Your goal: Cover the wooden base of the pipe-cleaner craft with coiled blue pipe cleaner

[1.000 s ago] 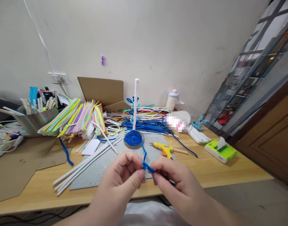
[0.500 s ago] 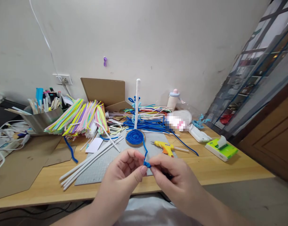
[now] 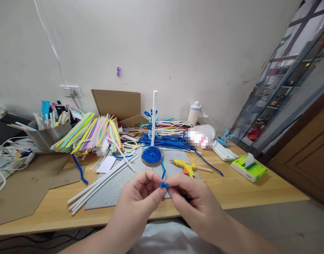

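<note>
Both my hands pinch a short blue pipe cleaner point(image 3: 164, 185) bent into small loops at its end, above the table's front edge. My left hand point(image 3: 140, 195) grips its left side between thumb and forefinger; my right hand point(image 3: 195, 197) has the right side in fingertips. A thin blue stem rises from it toward a round base point(image 3: 152, 155) covered in coiled blue pipe cleaner. Whether the stem joins the base, I cannot tell. A white wrapped post point(image 3: 154, 116) stands upright at the base's back edge.
A yellow glue gun point(image 3: 184, 165) lies right of the base on a grey mat point(image 3: 103, 195). White sticks point(image 3: 103, 183) lie left. Behind are bundled pastel pipe cleaners point(image 3: 90, 135) and blue ones point(image 3: 167, 140). A tissue pack point(image 3: 249, 168) sits at right.
The looped end of the blue pipe cleaner has turned slightly between my fingertips and shifted a little left. Both hands keep their pinch; the view has tilted slightly.
</note>
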Action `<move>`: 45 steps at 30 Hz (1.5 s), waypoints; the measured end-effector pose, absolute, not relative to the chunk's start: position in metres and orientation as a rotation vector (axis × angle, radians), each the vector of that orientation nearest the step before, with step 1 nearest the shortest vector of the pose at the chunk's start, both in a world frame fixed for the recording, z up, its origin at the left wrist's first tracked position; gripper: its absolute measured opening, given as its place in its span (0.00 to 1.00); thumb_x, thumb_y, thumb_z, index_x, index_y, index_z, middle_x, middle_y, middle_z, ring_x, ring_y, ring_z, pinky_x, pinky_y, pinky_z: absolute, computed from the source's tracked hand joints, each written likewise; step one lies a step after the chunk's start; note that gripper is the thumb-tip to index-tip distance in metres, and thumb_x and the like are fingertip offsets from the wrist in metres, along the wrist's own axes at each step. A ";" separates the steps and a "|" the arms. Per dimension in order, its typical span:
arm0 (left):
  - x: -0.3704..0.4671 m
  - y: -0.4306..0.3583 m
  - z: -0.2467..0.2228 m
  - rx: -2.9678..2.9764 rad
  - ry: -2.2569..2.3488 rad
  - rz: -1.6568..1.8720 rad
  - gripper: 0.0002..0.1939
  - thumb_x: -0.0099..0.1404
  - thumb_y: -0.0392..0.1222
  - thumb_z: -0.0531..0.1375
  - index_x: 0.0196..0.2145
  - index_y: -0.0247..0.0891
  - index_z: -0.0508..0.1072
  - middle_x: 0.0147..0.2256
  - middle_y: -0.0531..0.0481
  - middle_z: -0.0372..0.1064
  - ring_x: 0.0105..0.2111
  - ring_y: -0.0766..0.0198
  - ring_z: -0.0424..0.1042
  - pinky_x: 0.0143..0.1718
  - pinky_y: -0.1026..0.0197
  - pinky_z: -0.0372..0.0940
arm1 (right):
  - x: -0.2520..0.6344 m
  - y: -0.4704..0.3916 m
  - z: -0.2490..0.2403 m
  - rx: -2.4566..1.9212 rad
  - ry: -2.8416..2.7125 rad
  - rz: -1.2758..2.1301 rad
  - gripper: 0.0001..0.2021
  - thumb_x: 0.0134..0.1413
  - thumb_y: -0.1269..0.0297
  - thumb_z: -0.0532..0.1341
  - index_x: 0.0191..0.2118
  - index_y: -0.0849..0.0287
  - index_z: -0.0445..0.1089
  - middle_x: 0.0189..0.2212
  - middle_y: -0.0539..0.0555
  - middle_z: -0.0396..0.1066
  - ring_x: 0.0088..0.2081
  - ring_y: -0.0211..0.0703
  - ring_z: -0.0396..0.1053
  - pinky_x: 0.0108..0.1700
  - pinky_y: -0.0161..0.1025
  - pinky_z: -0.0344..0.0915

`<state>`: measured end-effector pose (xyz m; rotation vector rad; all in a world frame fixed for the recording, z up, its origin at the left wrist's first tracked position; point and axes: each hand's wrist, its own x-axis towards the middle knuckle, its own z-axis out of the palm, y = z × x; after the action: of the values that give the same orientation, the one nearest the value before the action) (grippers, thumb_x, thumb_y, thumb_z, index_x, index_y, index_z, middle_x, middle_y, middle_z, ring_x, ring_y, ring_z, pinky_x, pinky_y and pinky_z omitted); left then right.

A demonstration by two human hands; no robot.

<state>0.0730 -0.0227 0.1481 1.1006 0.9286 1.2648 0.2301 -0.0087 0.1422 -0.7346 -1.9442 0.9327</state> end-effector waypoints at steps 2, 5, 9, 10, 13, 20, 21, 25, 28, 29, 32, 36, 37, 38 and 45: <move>0.073 -0.023 0.149 1.113 0.923 1.259 0.14 0.49 0.44 0.69 0.27 0.35 0.69 0.24 0.52 0.67 0.23 0.70 0.64 0.24 0.69 0.59 | 0.231 -0.010 0.142 -0.745 -1.943 0.935 0.08 0.60 0.70 0.52 0.34 0.57 0.68 0.27 0.46 0.65 0.28 0.32 0.61 0.30 0.30 0.57; 0.073 -0.023 0.149 1.135 0.920 1.251 0.14 0.49 0.44 0.69 0.26 0.35 0.69 0.24 0.53 0.67 0.24 0.70 0.65 0.25 0.68 0.61 | 0.231 -0.010 0.141 -0.757 -1.928 0.949 0.08 0.61 0.67 0.52 0.32 0.58 0.67 0.25 0.46 0.63 0.27 0.32 0.58 0.29 0.30 0.56; 0.073 -0.023 0.147 1.138 0.920 1.285 0.14 0.49 0.44 0.69 0.26 0.35 0.70 0.25 0.52 0.67 0.26 0.68 0.66 0.27 0.68 0.62 | 0.230 -0.008 0.140 -0.750 -1.899 1.002 0.10 0.62 0.66 0.51 0.31 0.58 0.66 0.24 0.46 0.61 0.26 0.32 0.57 0.28 0.30 0.55; 0.074 -0.023 0.146 1.134 0.923 1.298 0.13 0.49 0.44 0.69 0.27 0.35 0.70 0.26 0.52 0.68 0.26 0.68 0.67 0.27 0.68 0.63 | 0.229 -0.007 0.140 -0.741 -1.894 1.010 0.10 0.62 0.66 0.51 0.31 0.58 0.66 0.24 0.46 0.61 0.26 0.31 0.57 0.29 0.30 0.55; 0.074 -0.022 0.144 1.124 0.921 1.318 0.12 0.50 0.43 0.69 0.28 0.36 0.71 0.28 0.51 0.68 0.27 0.68 0.67 0.28 0.67 0.63 | 0.227 -0.006 0.139 -0.726 -1.883 1.027 0.11 0.63 0.65 0.51 0.31 0.57 0.66 0.24 0.46 0.60 0.27 0.31 0.57 0.29 0.29 0.55; 0.073 -0.020 0.138 1.155 0.937 1.414 0.10 0.50 0.41 0.68 0.24 0.35 0.71 0.29 0.50 0.67 0.31 0.66 0.68 0.32 0.66 0.65 | 0.224 -0.007 0.132 -0.808 -1.788 1.236 0.13 0.64 0.58 0.50 0.32 0.58 0.63 0.21 0.45 0.56 0.23 0.31 0.53 0.25 0.30 0.52; 0.072 -0.020 0.137 1.176 0.939 1.418 0.10 0.50 0.40 0.68 0.24 0.35 0.71 0.29 0.50 0.67 0.31 0.65 0.69 0.32 0.65 0.66 | 0.223 -0.007 0.130 -0.815 -1.760 1.287 0.13 0.64 0.56 0.50 0.31 0.58 0.62 0.20 0.44 0.56 0.22 0.30 0.52 0.24 0.29 0.51; 0.070 -0.020 0.135 1.392 0.941 1.443 0.06 0.56 0.39 0.64 0.26 0.35 0.70 0.29 0.49 0.66 0.31 0.65 0.69 0.32 0.65 0.66 | 0.220 -0.007 0.126 -0.831 -1.644 1.412 0.15 0.62 0.53 0.50 0.30 0.59 0.60 0.19 0.44 0.56 0.20 0.29 0.49 0.20 0.29 0.46; 0.069 -0.021 0.133 1.799 0.935 1.467 0.05 0.62 0.32 0.57 0.28 0.36 0.69 0.29 0.50 0.65 0.30 0.68 0.67 0.30 0.68 0.65 | 0.217 -0.005 0.128 -0.833 -1.472 1.585 0.17 0.59 0.51 0.54 0.27 0.58 0.58 0.14 0.41 0.51 0.16 0.28 0.44 0.17 0.28 0.41; 0.068 -0.022 0.132 1.972 0.926 1.471 0.07 0.62 0.30 0.55 0.28 0.36 0.69 0.30 0.50 0.64 0.30 0.69 0.67 0.31 0.69 0.64 | 0.216 -0.004 0.130 -0.829 -1.402 1.664 0.17 0.57 0.50 0.55 0.26 0.58 0.57 0.13 0.40 0.49 0.15 0.27 0.41 0.16 0.28 0.40; 0.064 -0.024 0.128 2.404 0.899 1.470 0.11 0.61 0.23 0.52 0.34 0.35 0.70 0.35 0.46 0.65 0.35 0.69 0.67 0.35 0.70 0.64 | 0.215 -0.002 0.135 -0.817 -1.274 1.803 0.18 0.52 0.48 0.58 0.26 0.57 0.56 0.11 0.38 0.45 0.13 0.26 0.38 0.15 0.28 0.37; 0.059 -0.027 0.126 2.579 0.936 1.453 0.15 0.60 0.22 0.51 0.39 0.34 0.70 0.39 0.43 0.65 0.39 0.67 0.68 0.39 0.70 0.65 | 0.218 -0.003 0.137 -0.820 -1.317 1.764 0.18 0.52 0.49 0.59 0.28 0.59 0.59 0.13 0.41 0.52 0.15 0.26 0.44 0.16 0.27 0.39; 0.059 -0.027 0.127 2.584 0.960 1.441 0.15 0.60 0.22 0.51 0.39 0.35 0.70 0.38 0.44 0.66 0.39 0.67 0.68 0.39 0.70 0.65 | 0.219 -0.004 0.137 -0.809 -1.335 1.758 0.17 0.52 0.49 0.60 0.29 0.60 0.60 0.14 0.41 0.53 0.16 0.26 0.46 0.17 0.27 0.40; 0.059 -0.028 0.128 2.583 0.987 1.425 0.15 0.60 0.23 0.51 0.38 0.36 0.70 0.38 0.44 0.66 0.39 0.67 0.69 0.39 0.70 0.65 | 0.220 -0.004 0.136 -0.790 -1.351 1.757 0.16 0.52 0.50 0.60 0.30 0.60 0.60 0.15 0.41 0.53 0.17 0.27 0.46 0.17 0.26 0.41; 0.061 -0.029 0.132 2.402 1.055 1.371 0.11 0.62 0.26 0.51 0.36 0.40 0.67 0.35 0.49 0.68 0.34 0.68 0.69 0.36 0.70 0.65 | 0.223 -0.003 0.135 -0.787 -1.402 1.730 0.15 0.53 0.52 0.60 0.30 0.59 0.60 0.15 0.41 0.53 0.17 0.27 0.46 0.17 0.27 0.41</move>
<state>0.0614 -0.0292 0.1320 2.4023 1.0548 1.3711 0.2227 -0.0030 0.1350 -0.7871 -1.4015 1.7301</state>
